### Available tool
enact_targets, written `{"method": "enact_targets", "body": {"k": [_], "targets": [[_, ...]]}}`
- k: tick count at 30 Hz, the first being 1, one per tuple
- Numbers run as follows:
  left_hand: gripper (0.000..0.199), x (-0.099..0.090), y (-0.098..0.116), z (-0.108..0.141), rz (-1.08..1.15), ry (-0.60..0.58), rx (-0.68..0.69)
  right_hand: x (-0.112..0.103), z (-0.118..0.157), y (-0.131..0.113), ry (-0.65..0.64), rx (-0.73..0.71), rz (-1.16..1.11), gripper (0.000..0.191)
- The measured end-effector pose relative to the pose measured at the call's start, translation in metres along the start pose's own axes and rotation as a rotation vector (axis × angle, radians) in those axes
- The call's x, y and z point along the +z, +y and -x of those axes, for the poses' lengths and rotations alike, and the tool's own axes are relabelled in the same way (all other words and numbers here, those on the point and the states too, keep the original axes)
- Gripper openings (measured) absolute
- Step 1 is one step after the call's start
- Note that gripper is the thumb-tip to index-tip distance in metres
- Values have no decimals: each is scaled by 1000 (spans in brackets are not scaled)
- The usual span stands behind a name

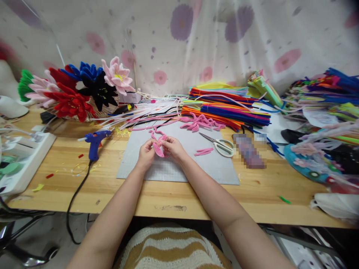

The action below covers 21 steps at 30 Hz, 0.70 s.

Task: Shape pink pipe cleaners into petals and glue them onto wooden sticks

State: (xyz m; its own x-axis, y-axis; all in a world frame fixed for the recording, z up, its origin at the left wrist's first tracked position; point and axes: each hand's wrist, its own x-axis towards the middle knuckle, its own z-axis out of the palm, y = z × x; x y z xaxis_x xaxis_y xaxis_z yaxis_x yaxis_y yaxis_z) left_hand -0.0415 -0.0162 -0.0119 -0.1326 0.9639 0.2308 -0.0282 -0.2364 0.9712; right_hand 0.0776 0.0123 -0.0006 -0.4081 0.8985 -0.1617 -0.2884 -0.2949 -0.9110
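Observation:
Both hands meet over the left part of a grey cutting mat (179,170). Between them is a pink fuzzy piece (158,149) with petal-like loops and wavy ends that rise above the fingers. My left hand (146,154) pinches its left side, and my right hand (173,148) grips its right side. On the mat, right of my right hand, lie short pink strips (203,151) and open scissors (221,146) with pale handles. A pile of bent pink pieces (200,122) rests at the mat's back edge.
A blue glue gun (95,144) with a black cord is left of the mat. Fuzzy flowers (75,99) stand at the back left. Bundles of coloured pipe cleaners (232,114) lie behind the mat. A white power strip (30,164) sits far left, a blue decorated item (305,164) far right.

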Motion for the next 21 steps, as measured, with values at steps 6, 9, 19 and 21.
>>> {"method": "enact_targets", "body": {"k": [6,9,19,21], "targets": [[21,-5,-6,-4,100,-51,-114,0,1,-1,-3,4,-69,39],[22,-6,-6,-4,129,-62,-130,-5,1,-4,24,-52,-26,38],[15,-4,-2,-3,91,-25,0,-3,1,-2,84,-171,70,36],[15,-4,-4,-3,106,6,-8,-1,1,1,99,-173,77,36]]}}
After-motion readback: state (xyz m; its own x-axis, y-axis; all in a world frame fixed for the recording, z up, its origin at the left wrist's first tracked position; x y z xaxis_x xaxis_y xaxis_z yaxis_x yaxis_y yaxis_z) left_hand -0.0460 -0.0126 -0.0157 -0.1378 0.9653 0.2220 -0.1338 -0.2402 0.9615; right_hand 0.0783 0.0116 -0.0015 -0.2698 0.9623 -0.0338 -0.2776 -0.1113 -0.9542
